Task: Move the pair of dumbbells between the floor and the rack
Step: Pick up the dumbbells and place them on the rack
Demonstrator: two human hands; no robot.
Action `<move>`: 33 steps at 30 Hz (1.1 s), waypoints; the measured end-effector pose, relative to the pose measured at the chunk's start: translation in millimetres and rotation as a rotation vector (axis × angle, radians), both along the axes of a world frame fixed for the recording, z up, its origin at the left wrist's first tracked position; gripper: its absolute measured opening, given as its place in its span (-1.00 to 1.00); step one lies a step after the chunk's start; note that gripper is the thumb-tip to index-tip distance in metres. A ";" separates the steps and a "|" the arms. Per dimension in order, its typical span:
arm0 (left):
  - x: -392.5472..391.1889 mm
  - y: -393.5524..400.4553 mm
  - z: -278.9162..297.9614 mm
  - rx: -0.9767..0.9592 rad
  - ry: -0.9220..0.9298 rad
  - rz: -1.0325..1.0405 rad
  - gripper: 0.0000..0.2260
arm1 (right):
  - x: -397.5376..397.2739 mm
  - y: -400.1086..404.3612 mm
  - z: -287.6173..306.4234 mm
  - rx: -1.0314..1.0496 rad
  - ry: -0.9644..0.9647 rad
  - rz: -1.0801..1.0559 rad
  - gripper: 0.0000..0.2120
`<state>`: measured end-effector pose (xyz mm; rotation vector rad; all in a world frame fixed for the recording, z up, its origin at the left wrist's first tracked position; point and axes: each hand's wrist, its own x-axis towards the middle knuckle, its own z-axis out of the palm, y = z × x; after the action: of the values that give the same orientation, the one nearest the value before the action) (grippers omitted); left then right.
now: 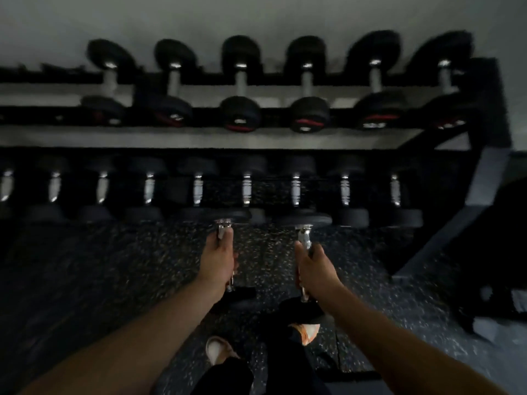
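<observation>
Two black dumbbells with chrome handles are held side by side in front of a two-tier rack point(216, 138). My left hand point(218, 259) is shut around the handle of the left dumbbell point(224, 228). My right hand point(312, 265) is shut around the handle of the right dumbbell point(304, 233). Both dumbbells point away from me, their far heads close to the front row of heads on the lower tier. Their near heads hang dark above the speckled floor point(128, 266). Whether they touch the floor or the rack is unclear in the dim, blurred view.
The upper tier holds several large black dumbbells point(241, 114) with red markings; the lower tier holds several smaller ones point(149, 189). The rack's slanted side frame point(456, 223) stands at the right. My two shoes point(219, 349) are just below the hands.
</observation>
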<state>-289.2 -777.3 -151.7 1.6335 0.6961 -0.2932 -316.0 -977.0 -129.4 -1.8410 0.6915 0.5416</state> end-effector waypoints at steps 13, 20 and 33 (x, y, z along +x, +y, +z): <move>-46.3 306.2 53.2 -0.003 -0.078 0.431 -0.79 | 43.5 310.5 46.9 0.285 -0.009 0.335 -0.71; -25.8 434.0 72.6 0.038 -0.126 0.606 -0.77 | 98.0 448.5 59.0 0.306 -0.015 0.539 -0.69; 48.9 630.1 104.7 0.122 -0.140 0.875 -0.73 | 222.6 680.4 67.6 0.384 -0.007 0.820 -0.63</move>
<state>-240.4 -147.2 -47.0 1.2980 1.2537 0.4975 -93.4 -296.6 -61.9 -1.6980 -0.2126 1.1047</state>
